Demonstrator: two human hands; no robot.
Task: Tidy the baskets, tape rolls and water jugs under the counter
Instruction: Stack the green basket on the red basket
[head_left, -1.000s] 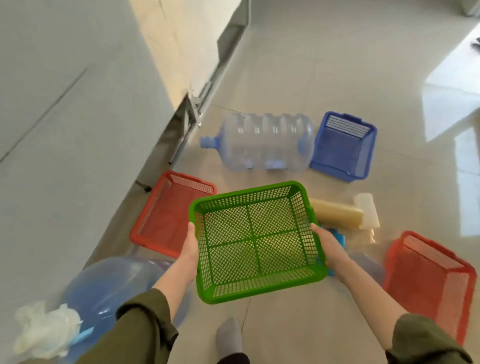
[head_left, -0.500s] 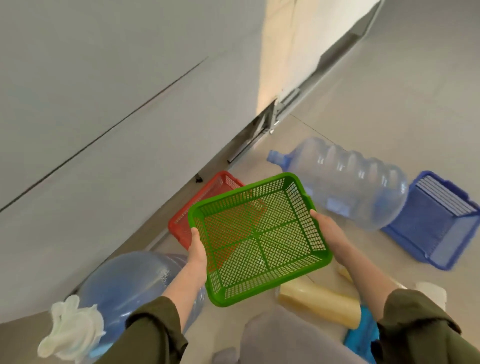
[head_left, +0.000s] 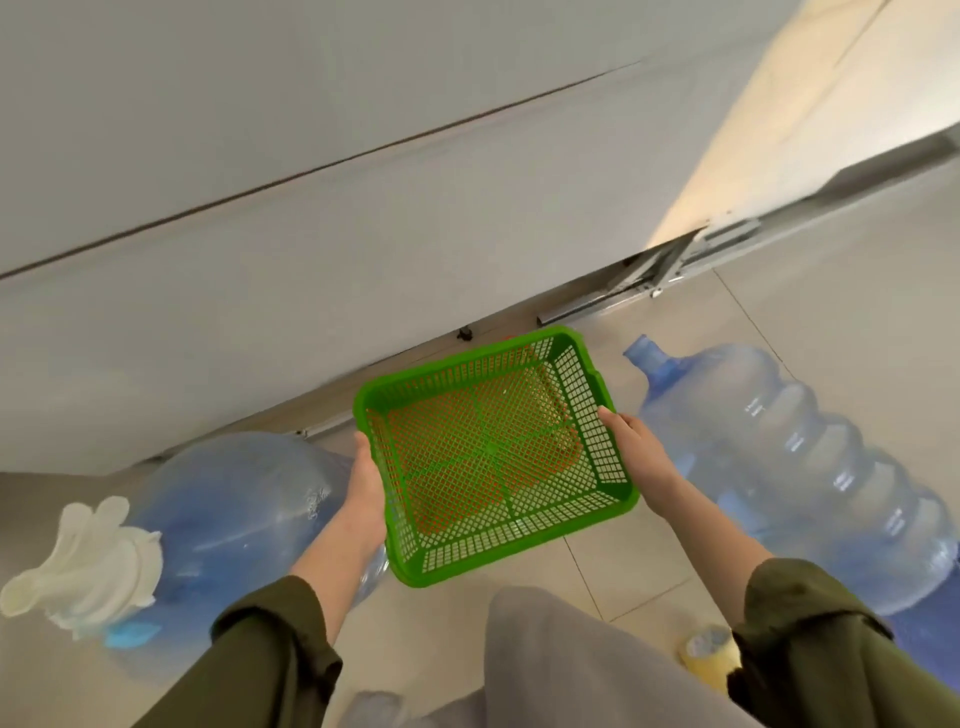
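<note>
Green basket (head_left: 493, 452) held in both hands, low before the desk (head_left: 363, 208) front.

Nearest: grey-trousered knee (head_left: 571, 665); yellowish tape roll (head_left: 709, 649) on the floor (head_left: 649, 561) just right of it. Left hand (head_left: 363, 499) in grip on the basket's left rim and right hand (head_left: 631, 447) in grip on the right rim, both grasping it, thumbs on the rim, fingers hidden beneath. Basket open face up, long axis running hand to hand, roughly parallel to the desk's lower edge, right end a little farther off. Directly over a red basket (head_left: 563, 452), seen through the mesh; contact between them not discernible. Left jug (head_left: 234, 499) beside the left forearm, white cloth (head_left: 88, 561) at its near end. Right jug (head_left: 810, 467) on its side, neck toward the desk.
</note>
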